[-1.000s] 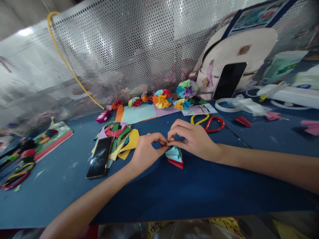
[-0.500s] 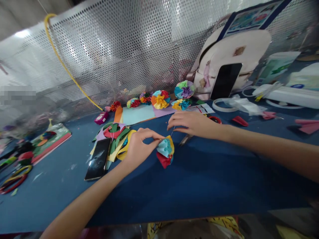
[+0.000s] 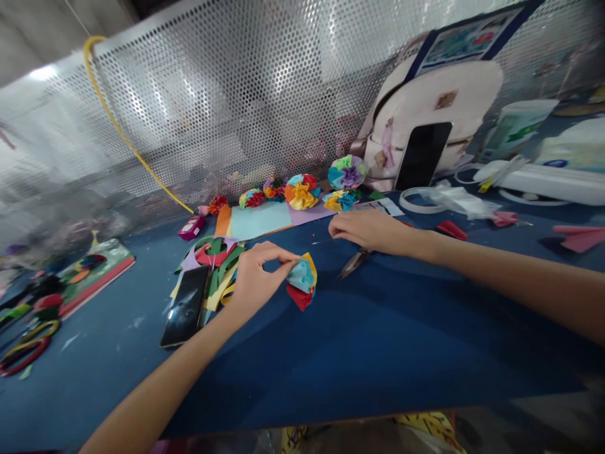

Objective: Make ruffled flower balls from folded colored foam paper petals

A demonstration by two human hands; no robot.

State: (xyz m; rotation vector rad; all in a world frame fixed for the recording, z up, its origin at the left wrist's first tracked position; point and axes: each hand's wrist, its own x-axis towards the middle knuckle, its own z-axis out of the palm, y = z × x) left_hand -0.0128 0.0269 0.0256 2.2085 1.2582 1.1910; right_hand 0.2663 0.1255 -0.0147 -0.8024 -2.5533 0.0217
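My left hand [image 3: 262,271] pinches the edge of a ruffled paper flower [image 3: 302,277] with light blue, yellow and red parts, held above the blue table. To its right, my right hand [image 3: 362,228] is closed, with a thin needle [image 3: 323,241] pointing left from its fingertips. Whether a thread joins the needle to the flower cannot be made out. Scissors [image 3: 353,263] lie just below the right hand, their handles partly hidden by it. Finished-looking paper flowers [image 3: 302,192] in several colours stand in a row behind the hands.
Left of the flower, a phone [image 3: 185,306] rests against coloured paper strips [image 3: 217,268]. Light blue paper [image 3: 262,217] lies beyond. A white backpack [image 3: 435,94] with another phone [image 3: 423,154] against it stands at the back right, near a tape roll [image 3: 420,200]. A perforated metal screen [image 3: 236,94] bounds the back.
My right hand has moved slightly right, away from the flower, with the needle now swung to point left. My left hand has shifted a little left with the flower.
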